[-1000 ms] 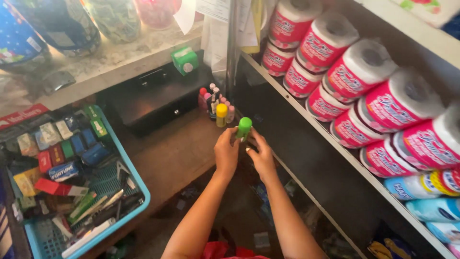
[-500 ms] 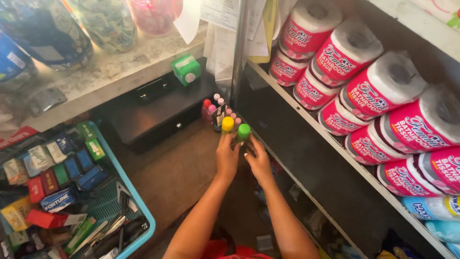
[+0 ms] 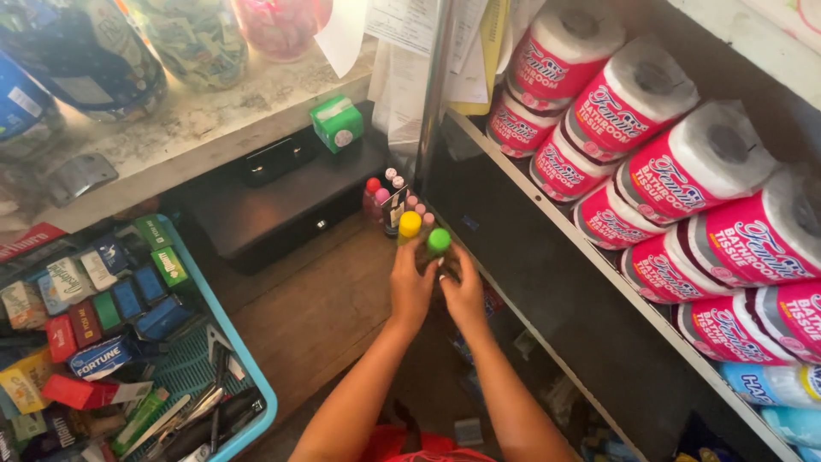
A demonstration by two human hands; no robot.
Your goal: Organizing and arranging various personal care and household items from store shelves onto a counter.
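Holding small bottles side by side, the left hand (image 3: 412, 287) is closed on the yellow-capped bottle (image 3: 410, 226) and the right hand (image 3: 464, 291) on the green-capped bottle (image 3: 438, 243), low over the wooden shelf (image 3: 316, 312). Both should be kept upright and set gently by the pink-capped bottles (image 3: 395, 195) just behind, so none are knocked over.
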